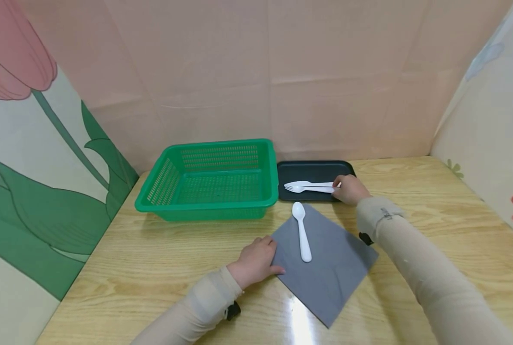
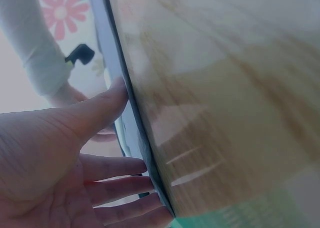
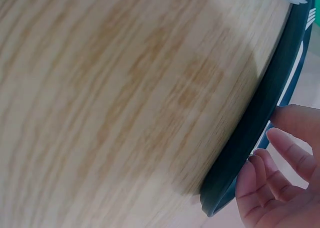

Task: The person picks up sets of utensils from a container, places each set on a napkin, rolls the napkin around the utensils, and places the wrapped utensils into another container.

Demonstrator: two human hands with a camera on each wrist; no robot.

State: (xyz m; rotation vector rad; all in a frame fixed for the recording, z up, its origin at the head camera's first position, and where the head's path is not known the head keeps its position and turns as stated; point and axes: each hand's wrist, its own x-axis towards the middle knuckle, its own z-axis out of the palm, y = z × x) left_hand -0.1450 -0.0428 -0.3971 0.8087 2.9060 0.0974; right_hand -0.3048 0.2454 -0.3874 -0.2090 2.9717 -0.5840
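A grey napkin (image 1: 332, 268) lies flat and turned cornerwise on the table, with a white plastic spoon (image 1: 303, 235) on it, bowl toward the back. My left hand (image 1: 256, 261) rests at the napkin's left edge, thumb and fingers extended along it in the left wrist view. Behind the napkin is a black tray (image 1: 312, 168) holding white plastic forks (image 1: 297, 189), tines pointing left; they overlap, so their number is unclear. At the tray's right end, my right hand (image 1: 350, 189) pinches a fork by its handle end. The tray rim partly hides those fingertips in the right wrist view.
A green plastic basket (image 1: 215, 207) with slotted walls stands at the back left, beside the tray. The wooden table (image 1: 153, 268) meets a pink cloth wall (image 1: 351, 96) at the back. Flower-patterned panels stand left and right.
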